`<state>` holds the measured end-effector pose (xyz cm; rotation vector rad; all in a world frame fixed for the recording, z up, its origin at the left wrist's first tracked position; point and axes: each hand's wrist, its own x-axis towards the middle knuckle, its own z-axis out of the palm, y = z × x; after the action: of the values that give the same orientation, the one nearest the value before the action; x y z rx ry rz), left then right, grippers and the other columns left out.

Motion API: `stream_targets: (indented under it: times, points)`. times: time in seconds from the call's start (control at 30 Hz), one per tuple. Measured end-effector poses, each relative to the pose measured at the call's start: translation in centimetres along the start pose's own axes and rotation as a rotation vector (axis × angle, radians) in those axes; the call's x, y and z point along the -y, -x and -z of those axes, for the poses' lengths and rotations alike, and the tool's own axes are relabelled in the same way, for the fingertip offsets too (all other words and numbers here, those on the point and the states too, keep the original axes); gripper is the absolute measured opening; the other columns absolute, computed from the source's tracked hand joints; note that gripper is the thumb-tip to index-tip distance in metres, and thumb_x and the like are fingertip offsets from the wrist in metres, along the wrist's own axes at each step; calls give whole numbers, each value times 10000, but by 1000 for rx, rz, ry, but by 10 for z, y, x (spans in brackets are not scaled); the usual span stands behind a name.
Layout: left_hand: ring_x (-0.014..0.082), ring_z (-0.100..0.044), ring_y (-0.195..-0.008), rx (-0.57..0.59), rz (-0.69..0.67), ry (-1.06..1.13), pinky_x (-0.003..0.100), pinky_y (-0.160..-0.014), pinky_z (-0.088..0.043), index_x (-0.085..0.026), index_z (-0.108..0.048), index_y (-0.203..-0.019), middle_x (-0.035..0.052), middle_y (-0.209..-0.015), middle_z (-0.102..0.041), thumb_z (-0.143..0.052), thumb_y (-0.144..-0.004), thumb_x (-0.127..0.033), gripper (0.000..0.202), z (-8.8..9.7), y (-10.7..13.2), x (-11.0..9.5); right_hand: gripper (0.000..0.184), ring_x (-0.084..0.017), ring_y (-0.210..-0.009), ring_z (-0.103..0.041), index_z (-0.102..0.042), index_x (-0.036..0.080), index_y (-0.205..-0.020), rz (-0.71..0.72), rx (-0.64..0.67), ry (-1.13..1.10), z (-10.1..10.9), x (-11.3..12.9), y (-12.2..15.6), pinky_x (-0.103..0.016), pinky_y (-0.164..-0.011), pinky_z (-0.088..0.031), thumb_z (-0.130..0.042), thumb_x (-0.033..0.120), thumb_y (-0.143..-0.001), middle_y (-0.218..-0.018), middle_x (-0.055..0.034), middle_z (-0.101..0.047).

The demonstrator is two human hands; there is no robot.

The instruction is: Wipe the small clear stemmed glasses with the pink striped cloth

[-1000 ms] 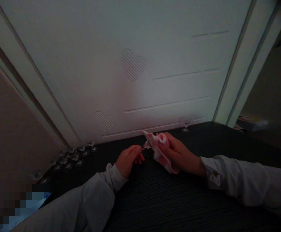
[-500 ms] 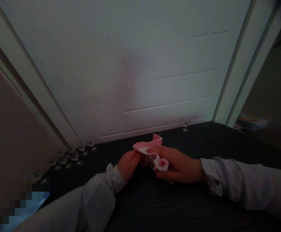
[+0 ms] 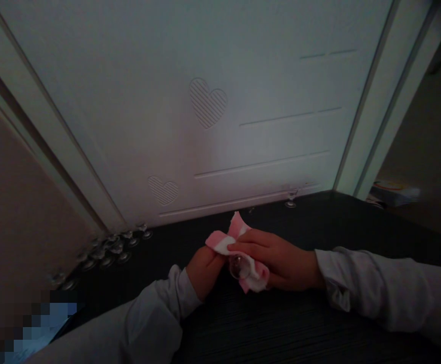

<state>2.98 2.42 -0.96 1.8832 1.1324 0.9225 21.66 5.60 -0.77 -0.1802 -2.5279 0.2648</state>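
Over the dark tabletop, my right hand [image 3: 287, 259] is closed on a pink and white cloth [image 3: 222, 246], which wraps partly round a small clear glass [image 3: 239, 266]. A round part of the glass faces me; the rest of it is covered by the cloth and fingers. My left hand [image 3: 206, 268] meets the cloth and glass from the left, closed on the glass, with its fingertips hidden. One corner of the cloth sticks up above the hands.
Several small stemmed glasses [image 3: 116, 247] stand crowded at the table's left edge. Another small stemmed glass [image 3: 291, 198] stands at the back right, by a white panel [image 3: 262, 151] with carved hearts. The dark table [image 3: 292, 323] lies under my arms.
The cloth has turned and opened out beneath my right hand, and its upper corner has shifted left. More of the glass's round part shows. Both hands have moved only slightly.
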Motion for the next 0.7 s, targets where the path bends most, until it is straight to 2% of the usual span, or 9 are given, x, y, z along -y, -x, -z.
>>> stream_targets:
  times: [0.13, 0.27, 0.37, 0.7]
  points:
    - [188, -548, -819, 22, -3, -79, 293, -778, -400, -170, -605, -789, 40, -834, -626, -391, -756, -186, 217, -2, 2, -1, 350, -187, -915, -479, -493, 117, -1104, 26, -24, 84, -3, -1, 1, -330, -801, -411, -482, 241, -778, -1002, -128, -544]
    - [182, -539, -703, 38, 59, -113, 299, -695, -416, -167, -587, -688, 36, -734, -608, -405, -749, -213, 198, -4, 3, -1, 281, -181, -846, -493, -556, 131, -993, 30, -64, 144, -6, -2, 3, -323, -758, -420, -532, 275, -753, -936, -110, -564]
    - [175, -516, -650, 41, 53, -127, 301, -664, -409, -168, -560, -612, 29, -663, -584, -403, -744, -209, 209, -4, 3, -2, 236, -173, -808, -501, -575, 132, -948, 32, -86, 160, -7, -1, 2, -310, -729, -423, -531, 259, -753, -897, -103, -570]
    - [175, -534, -677, 41, 92, 46, 302, -689, -422, -174, -580, -629, 13, -682, -603, -466, -700, -160, 135, -5, 2, -10, 201, -164, -796, -492, -583, 164, -941, -37, -104, 114, -8, 6, 3, -289, -703, -419, -519, 239, -767, -876, -80, -565]
